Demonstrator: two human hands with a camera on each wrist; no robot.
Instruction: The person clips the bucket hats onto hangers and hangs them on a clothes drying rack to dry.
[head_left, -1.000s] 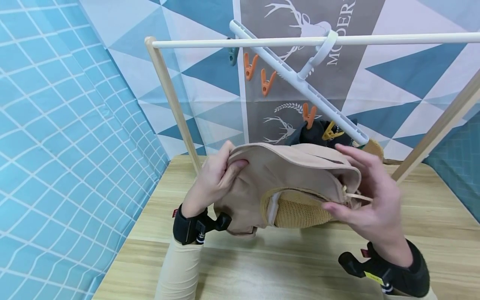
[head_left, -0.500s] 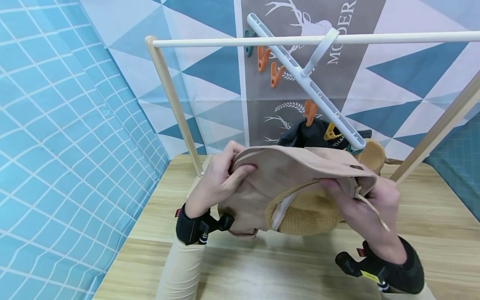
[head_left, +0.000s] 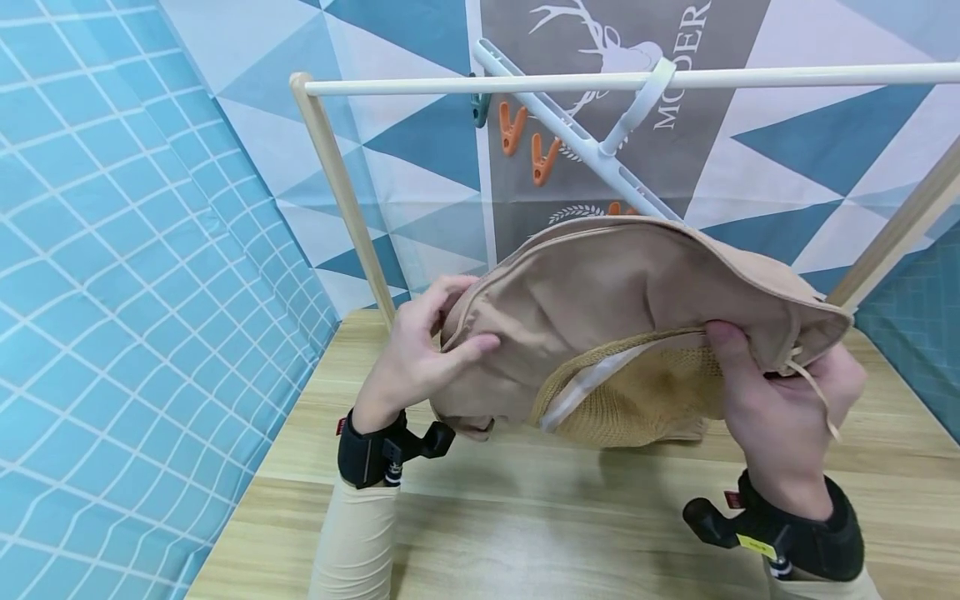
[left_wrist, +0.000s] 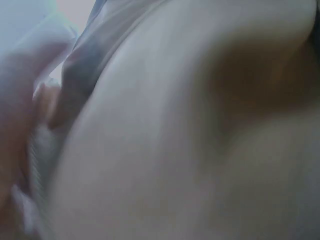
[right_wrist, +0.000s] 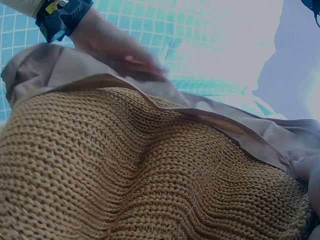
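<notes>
A beige wide-brimmed sun hat is held up over the table, its tan knitted part and a pale inner band facing me. My left hand grips the brim at the left, thumb in front and fingers behind. At the other end my right hand pinches the hat by the opening's edge, beside a dangling cord. Ribbed knit fills most of the right wrist view, with the blurred left hand beyond it. Blurred beige cloth fills the left wrist view.
Behind the hat a light blue hanger hangs from a white rail, bearing orange clips and a green one. Wooden posts hold the rail. Below lies the wooden table.
My right hand has moved right and taken hold of the hat's edge. The brim is spread wider and raised, now covering the dark cap and the hanger's lower end. The hanger has swung.
</notes>
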